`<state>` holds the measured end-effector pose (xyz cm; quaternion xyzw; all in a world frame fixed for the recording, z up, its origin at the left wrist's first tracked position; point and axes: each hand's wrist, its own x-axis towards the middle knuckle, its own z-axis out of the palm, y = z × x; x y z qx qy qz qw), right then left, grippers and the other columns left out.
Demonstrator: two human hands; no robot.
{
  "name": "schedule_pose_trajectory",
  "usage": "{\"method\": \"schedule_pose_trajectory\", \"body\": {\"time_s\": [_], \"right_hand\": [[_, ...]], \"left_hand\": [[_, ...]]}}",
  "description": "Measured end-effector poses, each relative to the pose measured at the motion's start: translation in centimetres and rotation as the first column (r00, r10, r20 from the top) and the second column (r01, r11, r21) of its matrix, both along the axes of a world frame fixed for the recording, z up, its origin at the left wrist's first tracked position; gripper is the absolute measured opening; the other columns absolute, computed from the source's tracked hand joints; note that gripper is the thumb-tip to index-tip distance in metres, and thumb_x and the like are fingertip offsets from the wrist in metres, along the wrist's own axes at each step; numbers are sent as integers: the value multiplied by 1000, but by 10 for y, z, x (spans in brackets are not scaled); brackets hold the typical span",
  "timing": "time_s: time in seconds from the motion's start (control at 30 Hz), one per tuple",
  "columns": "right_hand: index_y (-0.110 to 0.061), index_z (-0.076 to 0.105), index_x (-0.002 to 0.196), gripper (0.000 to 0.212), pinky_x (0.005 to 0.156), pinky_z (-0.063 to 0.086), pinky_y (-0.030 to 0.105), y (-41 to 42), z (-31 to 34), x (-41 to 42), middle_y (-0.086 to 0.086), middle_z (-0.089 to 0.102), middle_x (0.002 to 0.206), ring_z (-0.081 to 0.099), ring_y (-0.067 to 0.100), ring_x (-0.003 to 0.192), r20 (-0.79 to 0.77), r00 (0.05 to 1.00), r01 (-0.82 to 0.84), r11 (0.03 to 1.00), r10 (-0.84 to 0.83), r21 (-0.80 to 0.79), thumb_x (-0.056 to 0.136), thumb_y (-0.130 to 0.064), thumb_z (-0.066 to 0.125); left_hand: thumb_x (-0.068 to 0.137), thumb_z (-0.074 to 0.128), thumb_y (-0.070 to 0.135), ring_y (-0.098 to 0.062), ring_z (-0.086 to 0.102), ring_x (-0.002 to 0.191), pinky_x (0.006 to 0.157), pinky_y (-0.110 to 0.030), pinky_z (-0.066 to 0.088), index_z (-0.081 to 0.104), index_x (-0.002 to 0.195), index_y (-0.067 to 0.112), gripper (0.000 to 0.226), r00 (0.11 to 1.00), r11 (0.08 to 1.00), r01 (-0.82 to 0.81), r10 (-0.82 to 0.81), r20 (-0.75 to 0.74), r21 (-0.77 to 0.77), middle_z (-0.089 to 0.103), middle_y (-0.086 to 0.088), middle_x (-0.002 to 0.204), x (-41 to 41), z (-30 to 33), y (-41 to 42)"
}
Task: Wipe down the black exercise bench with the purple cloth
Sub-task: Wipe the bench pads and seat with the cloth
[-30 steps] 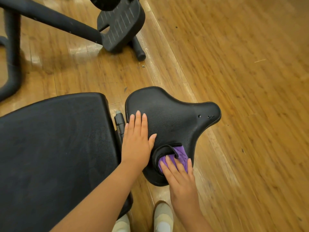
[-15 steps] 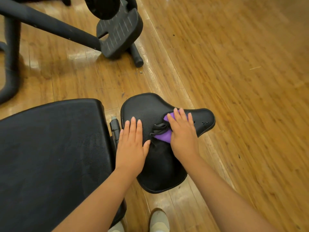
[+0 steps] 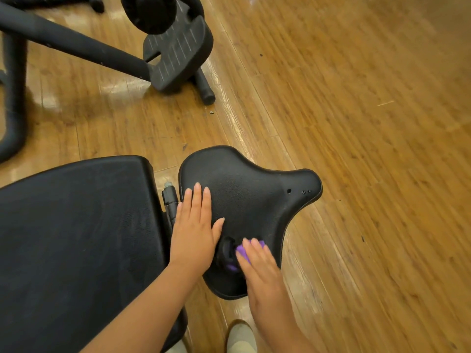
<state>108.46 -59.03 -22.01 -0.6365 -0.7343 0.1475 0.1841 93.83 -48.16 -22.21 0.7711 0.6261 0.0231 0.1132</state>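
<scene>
Sliding back, flat right hand (image 3: 260,272) presses purple cloth (image 3: 240,253); flat left hand (image 3: 195,234) touches seat (image 3: 249,194).

The seat pad (image 3: 244,200) is black and pebbled, the cloth (image 3: 242,250) purple, the floor (image 3: 356,123) golden-brown streaked wood, the footplate (image 3: 178,54) black and ribbed.

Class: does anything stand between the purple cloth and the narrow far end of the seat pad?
Nothing visible. The right hand presses the purple cloth on the seat pad's near part; the left hand rests flat at its left side, off that path.
</scene>
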Motion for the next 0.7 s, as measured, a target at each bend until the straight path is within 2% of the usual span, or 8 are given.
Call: {"method": "schedule_pose_trajectory", "body": {"time_s": [0.1, 0.23, 0.3, 0.37, 0.47, 0.53, 0.63, 0.7], "right_hand": [[-6, 46, 130, 42, 115, 17, 35, -15, 1, 1, 5, 42, 141, 30, 20, 136, -11, 997, -75, 995, 76, 68, 102, -11, 14], [-7, 43, 134, 37, 115, 19, 37, 26, 2, 18, 6, 43, 142, 32, 21, 136, 12, 1000, -26, 994, 25, 107, 100, -9, 28], [-4, 48, 131, 41, 115, 20, 40, 64, 5, 33, 8, 46, 139, 34, 23, 134, 2, 999, 31, 991, -32, 134, 91, -1, 38], [-1, 53, 127, 41, 114, 21, 41, 100, 10, 50, 10, 50, 135, 38, 25, 131, 48, 997, 47, 990, -54, 136, 90, -1, 37], [-5, 56, 124, 47, 109, 25, 29, 149, 26, 88, 10, 55, 126, 45, 30, 122, 59, 948, 310, 948, -314, 67, 90, -9, 24], [-7, 58, 122, 41, 101, 22, 17, 166, 31, 117, 8, 56, 125, 46, 28, 121, 11, 870, 492, 870, -492, 14, 94, -5, 29], [-9, 58, 125, 37, 105, 15, 11, 163, 36, 122, 4, 55, 132, 44, 22, 127, -68, 889, 446, 891, -452, -88, 94, -5, 38], [-10, 58, 125, 38, 109, 17, 15, 155, 35, 114, 4, 55, 132, 42, 21, 129, -105, 896, 422, 902, -431, -95, 93, -4, 38]], "left_hand": [[93, 17, 49, -31, 18, 142, 112, -46, 25, 20, 147, 5, 69, 1000, 1000, -9, 9, -5, 11, 22, -16, 154, 0, 0, 0], [96, 8, 51, -29, 18, 142, 111, -45, 25, 20, 147, 6, 70, 1000, 1000, -8, 8, -23, 8, 22, -15, 154, 0, -3, 0], [95, 6, 51, -29, 19, 141, 111, -45, 25, 21, 147, 5, 71, 999, 1000, -13, 13, -32, 10, 24, -16, 153, -1, -3, 2], [94, 10, 52, -29, 17, 142, 111, -45, 24, 20, 147, 6, 70, 1000, 1000, -13, 14, -24, 10, 22, -15, 154, 0, -2, 2], [93, 13, 52, -28, 14, 142, 112, -45, 24, 17, 148, 8, 70, 1000, 1000, -15, 15, -15, 5, 19, -14, 154, 0, 0, 0], [93, 14, 51, -29, 14, 143, 112, -46, 23, 17, 148, 7, 70, 1000, 1000, -21, 21, -13, -1, 19, -14, 155, 2, 0, 1], [93, 17, 49, -29, 14, 142, 112, -47, 24, 17, 147, 7, 69, 999, 999, -36, 36, -16, -2, 20, -14, 154, 2, -1, 1], [93, 18, 48, -29, 15, 142, 112, -47, 25, 18, 147, 7, 68, 999, 999, -40, 40, -23, -2, 21, -15, 154, 3, -2, -1]]}}
